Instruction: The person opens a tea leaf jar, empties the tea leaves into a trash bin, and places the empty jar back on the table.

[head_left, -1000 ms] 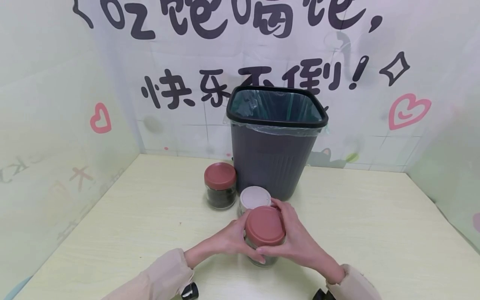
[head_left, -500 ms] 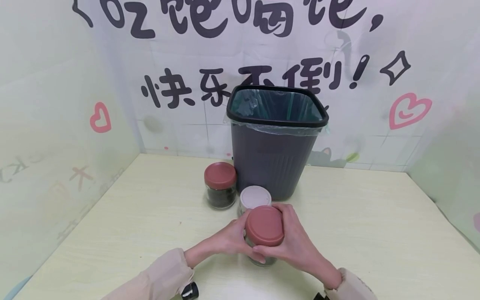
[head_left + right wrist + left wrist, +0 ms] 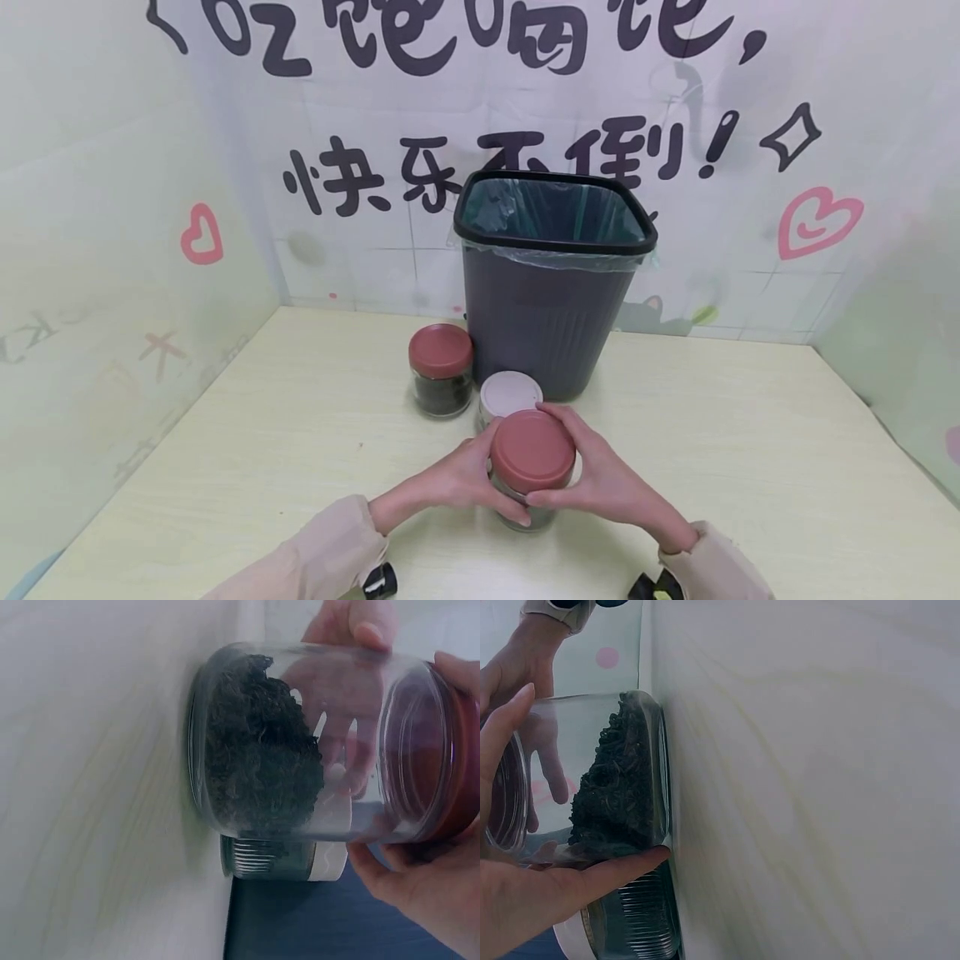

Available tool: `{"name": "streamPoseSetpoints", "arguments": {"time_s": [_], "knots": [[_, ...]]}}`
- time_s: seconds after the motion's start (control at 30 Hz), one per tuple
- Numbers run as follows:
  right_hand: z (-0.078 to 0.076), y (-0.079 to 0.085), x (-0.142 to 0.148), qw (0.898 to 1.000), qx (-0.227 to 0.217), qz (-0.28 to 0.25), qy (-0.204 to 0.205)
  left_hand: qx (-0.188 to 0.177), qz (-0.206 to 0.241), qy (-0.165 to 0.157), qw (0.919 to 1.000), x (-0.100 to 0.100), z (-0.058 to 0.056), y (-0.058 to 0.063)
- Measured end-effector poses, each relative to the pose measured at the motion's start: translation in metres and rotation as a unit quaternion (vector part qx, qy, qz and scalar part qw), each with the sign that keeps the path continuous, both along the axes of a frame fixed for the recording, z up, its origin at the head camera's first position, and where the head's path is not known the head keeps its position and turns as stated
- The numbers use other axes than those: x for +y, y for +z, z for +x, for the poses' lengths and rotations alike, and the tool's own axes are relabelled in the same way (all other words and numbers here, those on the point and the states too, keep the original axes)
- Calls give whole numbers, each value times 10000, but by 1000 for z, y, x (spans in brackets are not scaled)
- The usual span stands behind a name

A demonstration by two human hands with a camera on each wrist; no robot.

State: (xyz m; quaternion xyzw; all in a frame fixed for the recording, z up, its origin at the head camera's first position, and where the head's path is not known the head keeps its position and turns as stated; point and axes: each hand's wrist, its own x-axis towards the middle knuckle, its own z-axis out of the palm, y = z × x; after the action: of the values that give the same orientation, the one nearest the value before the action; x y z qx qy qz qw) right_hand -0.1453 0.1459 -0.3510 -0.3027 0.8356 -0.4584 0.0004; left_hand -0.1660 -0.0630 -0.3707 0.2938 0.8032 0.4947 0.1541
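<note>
A clear glass jar [image 3: 262,742] stands upright on the table, partly filled with dark, curled dried leaves. On its mouth sits a red lid [image 3: 534,450]. My left hand [image 3: 467,479] grips the glass body from the left, as the left wrist view also shows. From the right, my right hand [image 3: 611,483] holds the lid between thumb and fingers at its rim. Just behind, a jar with a white lid [image 3: 510,393] is partly hidden by the held jar; the right wrist view shows its ribbed glass [image 3: 259,859]. I cannot tell whether the lid is loose.
A second red-lidded jar [image 3: 441,371] with dark contents stands to the left at the back. Behind the jars rises a dark grey trash bin [image 3: 543,317] with a plastic liner. Printed cloth walls [image 3: 352,267] border the pale wooden table [image 3: 315,417] at the back and sides.
My right hand has swung toward the left around the lid and then back to the right, its fingers shifting along the rim. The left hand and the jars stay in place.
</note>
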Motion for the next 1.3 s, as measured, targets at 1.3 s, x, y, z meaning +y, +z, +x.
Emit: {"name": "streamPoseSetpoints", "arguments": {"time_s": [1.3], "knots": [[-25, 12, 37, 9921, -639, -978, 451, 28, -239, 265, 9994, 2, 0, 0]]}}
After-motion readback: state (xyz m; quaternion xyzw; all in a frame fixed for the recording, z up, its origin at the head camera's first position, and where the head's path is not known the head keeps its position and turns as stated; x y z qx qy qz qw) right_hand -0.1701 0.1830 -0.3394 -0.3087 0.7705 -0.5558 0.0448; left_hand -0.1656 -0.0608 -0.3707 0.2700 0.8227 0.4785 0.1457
